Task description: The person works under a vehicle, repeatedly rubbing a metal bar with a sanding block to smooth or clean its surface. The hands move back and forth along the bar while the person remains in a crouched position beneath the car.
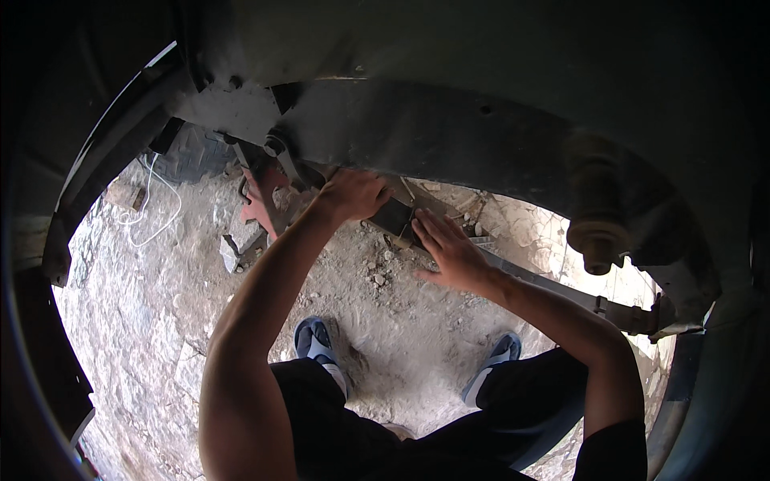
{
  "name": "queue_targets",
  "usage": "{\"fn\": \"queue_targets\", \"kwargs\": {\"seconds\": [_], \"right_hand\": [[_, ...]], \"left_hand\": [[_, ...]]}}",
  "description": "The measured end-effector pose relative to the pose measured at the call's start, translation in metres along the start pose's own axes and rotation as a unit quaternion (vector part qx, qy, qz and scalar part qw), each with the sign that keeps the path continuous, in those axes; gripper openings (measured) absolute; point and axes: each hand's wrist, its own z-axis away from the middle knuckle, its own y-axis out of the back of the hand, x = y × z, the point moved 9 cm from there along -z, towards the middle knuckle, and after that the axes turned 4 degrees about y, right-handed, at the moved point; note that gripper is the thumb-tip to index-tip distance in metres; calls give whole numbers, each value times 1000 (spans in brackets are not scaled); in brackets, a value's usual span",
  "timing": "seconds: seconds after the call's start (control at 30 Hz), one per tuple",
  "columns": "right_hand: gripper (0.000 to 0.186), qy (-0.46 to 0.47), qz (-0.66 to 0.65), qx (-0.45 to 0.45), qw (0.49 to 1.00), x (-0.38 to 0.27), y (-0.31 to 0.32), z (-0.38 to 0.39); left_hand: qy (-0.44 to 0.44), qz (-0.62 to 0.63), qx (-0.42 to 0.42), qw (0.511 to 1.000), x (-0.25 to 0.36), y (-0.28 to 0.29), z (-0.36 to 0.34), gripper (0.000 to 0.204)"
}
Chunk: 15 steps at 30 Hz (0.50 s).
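Note:
A long dark leaf spring (553,286) runs slantwise under a vehicle frame, from its bolted end at the upper left down to the right. My left hand (357,194) is closed over its left part, just below the frame rail; its fingertips are partly hidden. To the right, my right hand (453,255) lies against the near side of the spring with fingers stretched and thumb apart. A short dark block (391,216) shows between the hands. Beside my left wrist, a bolted shackle (281,148) hangs from the frame, with a reddish metal bracket (261,200) below it.
The dark frame rail (417,132) spans overhead. A thick bolted fitting (596,240) hangs at the right. A white cord (172,216) and a brick-like block (124,195) lie at the left. My sandalled feet stand on dusty, stony ground (401,329).

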Motion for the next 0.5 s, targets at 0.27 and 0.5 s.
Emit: {"fn": "queue_targets", "kwargs": {"seconds": [0.27, 0.5], "right_hand": [[93, 43, 15, -14, 999, -1, 3, -4], [95, 71, 53, -27, 996, -5, 5, -4]], "left_hand": [[8, 10, -2, 1000, -1, -1, 1, 43], [-31, -22, 35, 999, -1, -2, 7, 37]]}}
